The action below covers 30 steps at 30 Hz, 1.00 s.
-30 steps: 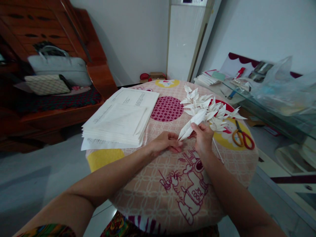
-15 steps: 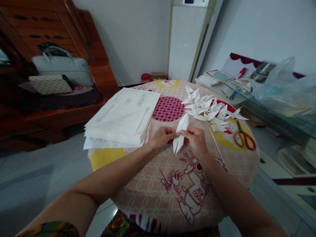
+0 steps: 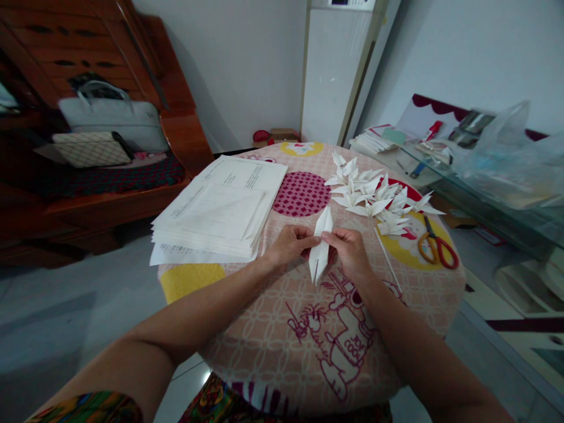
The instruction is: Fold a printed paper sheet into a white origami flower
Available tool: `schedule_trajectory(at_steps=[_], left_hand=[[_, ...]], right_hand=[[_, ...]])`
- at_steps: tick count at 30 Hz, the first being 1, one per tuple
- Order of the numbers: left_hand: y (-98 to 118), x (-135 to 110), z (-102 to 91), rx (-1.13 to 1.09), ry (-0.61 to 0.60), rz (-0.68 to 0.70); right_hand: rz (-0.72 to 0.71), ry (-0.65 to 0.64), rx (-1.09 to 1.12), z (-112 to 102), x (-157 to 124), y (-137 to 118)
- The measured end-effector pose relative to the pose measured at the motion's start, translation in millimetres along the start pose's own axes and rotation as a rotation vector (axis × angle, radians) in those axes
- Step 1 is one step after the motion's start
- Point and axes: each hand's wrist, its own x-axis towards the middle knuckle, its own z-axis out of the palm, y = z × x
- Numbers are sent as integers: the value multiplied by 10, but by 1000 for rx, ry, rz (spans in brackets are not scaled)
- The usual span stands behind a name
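Note:
A narrow folded white paper piece (image 3: 321, 247) stands nearly upright over the middle of the round table (image 3: 273, 335), pointed at both ends. My left hand (image 3: 291, 244) pinches its left side and my right hand (image 3: 350, 249) pinches its right side, fingertips almost meeting. Behind my hands lies a pile of finished white folded paper shapes (image 3: 374, 197). A thick stack of white printed sheets (image 3: 220, 208) rests on the table's left part.
Orange-handled scissors (image 3: 436, 247) and a thin white stick (image 3: 388, 261) lie at the right. A wooden bench (image 3: 110, 194) with bags (image 3: 110, 120) stands at the left. A glass table (image 3: 484, 182) with clutter is at the right, a white cabinet (image 3: 335, 70) behind.
The folded piece came away from the pile toward me and turned from slanting right to nearly upright; my left hand rose off the cloth to pinch it together with my right.

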Motion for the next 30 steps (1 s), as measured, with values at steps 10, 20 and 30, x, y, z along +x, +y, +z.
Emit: schedule_trajectory(at_steps=[10,20,30], left_hand=[[23,-5,-24,-68,67,50],[48,-32,-33,-168,56,200],[41,-26,-25,-167,49,182]], right_hand=[[-35,-59,140,-30,26,-27],[-33,-37,161,-57,30,-73],[-42,12,137,-61,50,-51]])
